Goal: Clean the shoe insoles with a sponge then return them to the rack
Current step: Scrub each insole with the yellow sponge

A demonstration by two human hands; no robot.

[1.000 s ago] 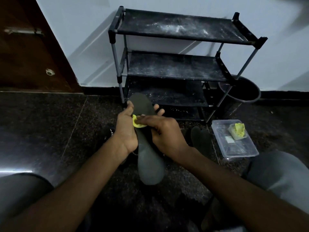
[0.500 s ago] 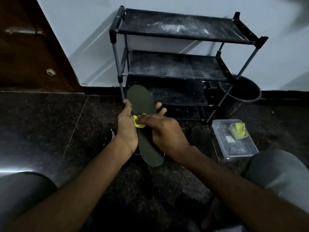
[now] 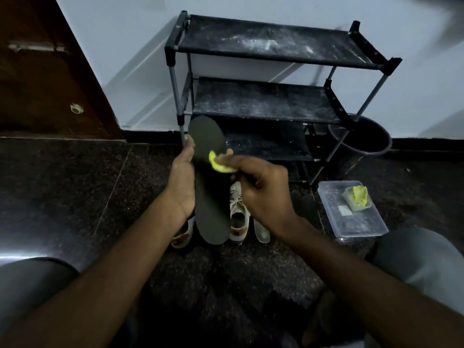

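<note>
My left hand [image 3: 181, 182] grips a long dark insole [image 3: 210, 194] by its left edge, holding it upright above the floor. My right hand [image 3: 263, 192] pinches a small yellow sponge [image 3: 218, 164] against the insole's right side, near the upper middle. A second dark insole [image 3: 302, 205] lies on the floor to the right of my right hand. The black three-tier shoe rack [image 3: 266, 104] stands against the wall just beyond the held insole, its shelves dusty and bare.
A pair of pale sneakers [image 3: 238, 217] sits on the floor beneath the held insole. A clear plastic tub [image 3: 351, 222] with a yellow sponge piece inside rests at right. A dark bucket [image 3: 361, 139] stands behind the rack's right leg. A wooden door [image 3: 45, 71] is at left.
The insole has been raised and tilted more upright, uncovering the sneakers below. My right hand slid the sponge from the insole's left edge across to its right side.
</note>
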